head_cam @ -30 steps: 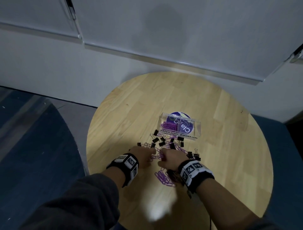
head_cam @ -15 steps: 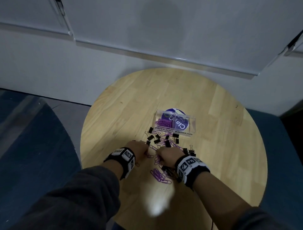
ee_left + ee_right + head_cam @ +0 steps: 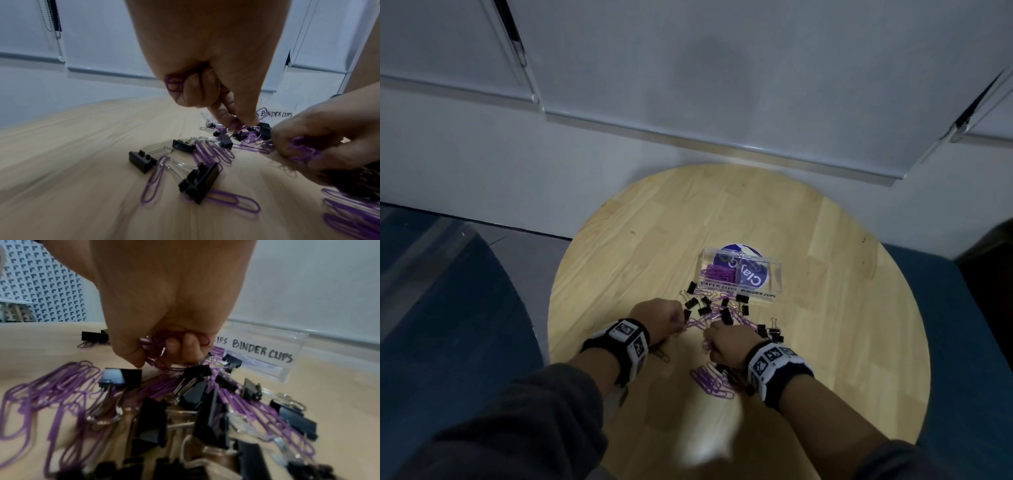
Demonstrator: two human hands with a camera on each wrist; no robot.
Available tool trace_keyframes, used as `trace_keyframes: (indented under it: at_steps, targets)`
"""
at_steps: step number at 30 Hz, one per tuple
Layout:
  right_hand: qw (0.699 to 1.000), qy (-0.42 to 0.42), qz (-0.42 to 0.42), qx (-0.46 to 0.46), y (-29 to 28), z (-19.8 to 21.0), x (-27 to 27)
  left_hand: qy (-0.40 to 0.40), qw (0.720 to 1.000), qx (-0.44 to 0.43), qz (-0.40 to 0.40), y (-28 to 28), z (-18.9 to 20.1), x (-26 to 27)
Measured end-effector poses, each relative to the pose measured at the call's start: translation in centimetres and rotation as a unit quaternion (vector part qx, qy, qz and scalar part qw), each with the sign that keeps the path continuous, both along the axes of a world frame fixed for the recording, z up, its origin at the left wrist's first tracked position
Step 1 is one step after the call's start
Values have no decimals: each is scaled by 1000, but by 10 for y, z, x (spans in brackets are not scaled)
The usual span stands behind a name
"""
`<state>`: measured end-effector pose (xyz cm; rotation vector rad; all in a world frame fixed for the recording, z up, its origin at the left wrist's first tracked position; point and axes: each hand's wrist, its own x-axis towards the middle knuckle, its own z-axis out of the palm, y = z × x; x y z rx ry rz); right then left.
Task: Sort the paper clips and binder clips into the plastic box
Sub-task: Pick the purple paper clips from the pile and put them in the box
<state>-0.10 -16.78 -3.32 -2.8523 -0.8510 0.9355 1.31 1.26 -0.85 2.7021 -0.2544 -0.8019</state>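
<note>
A clear plastic box (image 3: 739,275) with two compartments labelled PAPER CLIPS and BINDER CLIPS (image 3: 262,351) sits mid-table; purple paper clips (image 3: 717,273) lie in its left compartment. In front of it, purple paper clips (image 3: 710,378) and black binder clips (image 3: 705,306) are scattered together. My left hand (image 3: 664,318) has its fingers curled round purple paper clips (image 3: 173,85) and pinches at the pile with thumb and forefinger. My right hand (image 3: 722,342) grips a bunch of purple paper clips (image 3: 156,347) just above the pile.
The round wooden table (image 3: 825,308) stands against a white wall with roller blinds (image 3: 722,85). Blue seating (image 3: 962,325) flanks it on the right and dark floor on the left. A heap of binder clips (image 3: 205,418) lies under my right wrist.
Both hands stay over the pile and have drawn slightly apart; the camera view has shifted, and the hands keep gathering purple paper clips.
</note>
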Motion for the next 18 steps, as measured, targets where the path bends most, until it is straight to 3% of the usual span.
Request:
trace_keyframes:
  at_steps: [4,9,11,13,15,16,18]
  targets:
    - [997,11,-68,35,-8,23,13,21,999,-25,21,12,-2,-3]
    - [968,-64,-208,128,-3,63,65,27,999,-42,16,20,-3,1]
    - [932,-73,-294,197,5,64,91,25,998,-48,31,21,-6,6]
    - [877,-55,-372,300,17,58,110,29,998,-42,47,22,-10,11]
    - [835,-51,-410,363,26,47,117,31,996,-50,66,23,-13,17]
    - [832,-49,-417,362,28,39,116,30,995,-57,72,23,-14,20]
    - [859,-36,-408,308,27,24,111,31,995,-62,73,24,-13,26]
